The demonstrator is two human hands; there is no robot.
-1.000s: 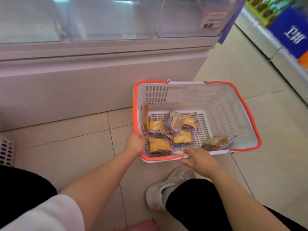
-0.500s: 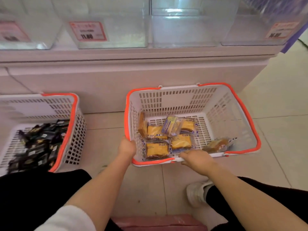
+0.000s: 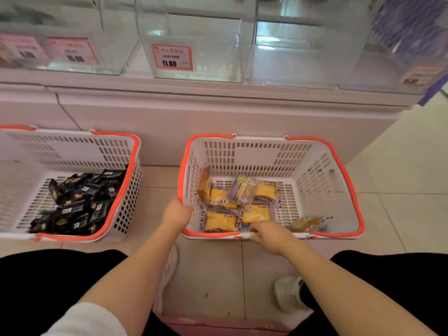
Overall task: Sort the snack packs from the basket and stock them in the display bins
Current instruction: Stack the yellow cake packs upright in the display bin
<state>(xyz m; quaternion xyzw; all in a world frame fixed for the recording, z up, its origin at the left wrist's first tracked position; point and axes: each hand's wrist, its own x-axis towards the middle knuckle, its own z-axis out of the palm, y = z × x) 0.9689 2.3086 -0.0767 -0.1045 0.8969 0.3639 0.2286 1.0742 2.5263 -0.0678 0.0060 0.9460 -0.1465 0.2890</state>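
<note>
Hands on the near rim of the snack basket

Basket [image 3: 322, 166] with the orange rim is your landmark; it stands on the tiled floor, in front of the white counter. Your left hand [image 3: 176, 212] grips its left rim near the front corner, fingers curled over the orange edge. Your right hand [image 3: 271, 235] rests on the near rim, about at its middle, with the fingers bent down over the edge into the basket. Whether these fingers pinch a pack or only hold the rim, you cannot tell from this view.

Inside the basket, the yellow snack packs [image 3: 238, 202] lie in the left half of the bottom, some overlapping, one standing against the left wall. One brown pack [image 3: 306, 223] lies apart from them, at the near wall, just right of your right hand.

Left of the basket stands a second basket [image 3: 72, 146], holding black packs [image 3: 80, 204]. Above and behind the basket, on the counter, are the clear display bins [image 3: 198, 44], and one bin carries a price label [image 3: 172, 57] reading 11.80.
</note>
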